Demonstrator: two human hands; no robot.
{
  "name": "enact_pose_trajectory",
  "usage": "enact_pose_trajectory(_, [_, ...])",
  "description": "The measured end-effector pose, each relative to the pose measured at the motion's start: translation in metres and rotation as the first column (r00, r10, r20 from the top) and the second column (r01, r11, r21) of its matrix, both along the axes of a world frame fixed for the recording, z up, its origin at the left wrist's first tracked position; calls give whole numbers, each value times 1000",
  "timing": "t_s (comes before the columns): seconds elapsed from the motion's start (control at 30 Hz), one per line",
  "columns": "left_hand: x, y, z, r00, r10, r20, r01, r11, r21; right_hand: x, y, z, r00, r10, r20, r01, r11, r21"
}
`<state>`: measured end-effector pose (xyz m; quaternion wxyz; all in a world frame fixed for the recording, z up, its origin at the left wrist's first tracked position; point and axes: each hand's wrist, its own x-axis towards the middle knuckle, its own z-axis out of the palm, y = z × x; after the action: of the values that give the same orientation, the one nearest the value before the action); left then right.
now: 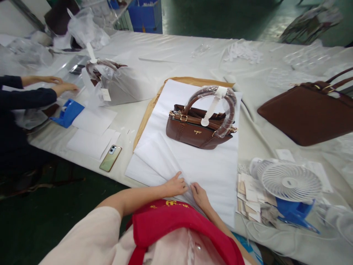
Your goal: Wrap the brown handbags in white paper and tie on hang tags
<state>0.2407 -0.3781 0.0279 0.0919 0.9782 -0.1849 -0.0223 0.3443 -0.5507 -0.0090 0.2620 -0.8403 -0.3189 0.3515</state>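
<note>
Both hands are at the near edge of a stack of white paper sheets (220, 173), close together. My left hand (176, 185) is closed on the folded-over part of the top sheet (161, 158), its thumb raised. To its right, my right hand (200, 194) pinches the same sheet, with its fingertips partly hidden. Beyond my hands a brown handbag (193, 132) stands upright on the paper. Plastic film wraps its handles, a white strap (212, 108) joins them, and a gold dragonfly emblem is on its front.
To the right are a white fan (291, 182), paper tags (249, 195) and a larger brown bag (309, 114). On the left lie a phone (110, 158), a blue tape dispenser (68, 113) and a wrapped bag (121, 86). A co-worker's hands (64, 87) work at far left.
</note>
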Motion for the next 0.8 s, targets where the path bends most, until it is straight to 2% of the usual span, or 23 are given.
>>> enact_pose_trajectory(0.1, [-1, 1, 1, 996, -93, 5, 93, 996, -4, 0, 0, -1, 999, 2, 34, -1, 1000, -32])
enact_pose_trajectory(0.2, [-9, -5, 5, 985, -110, -131, 115, 993, 35, 1, 0, -1, 997, 28, 70, -23, 997, -70])
enact_pose_trajectory(0.3, [-21, -11, 10, 955, -16, -295, 33, 998, 54, 0, -1, -1, 990, 67, 125, -52, 992, -113])
enact_pose_trajectory(0.4, [-39, -11, 14, 931, 112, -347, -85, 992, 92, -4, -3, -3, 973, 119, 197, -92, 985, -145])
enact_pose_trajectory(0.53, [-80, -1, 10, 833, 341, -436, -263, 937, 229, -9, -8, -11, 925, 261, 276, -226, 962, -152])
enact_pose_trajectory(0.67, [-127, 15, 5, 762, 407, -504, -359, 913, 195, -10, -16, -17, 833, 451, 322, -425, 893, -151])
enact_pose_trajectory(0.73, [-140, 21, 10, 729, 433, -530, -425, 894, 145, -7, -18, -16, 775, 540, 327, -521, 840, -153])
enact_pose_trajectory(0.8, [-143, 24, 20, 673, 481, -562, -530, 844, 88, -1, -19, -13, 716, 613, 333, -602, 785, -150])
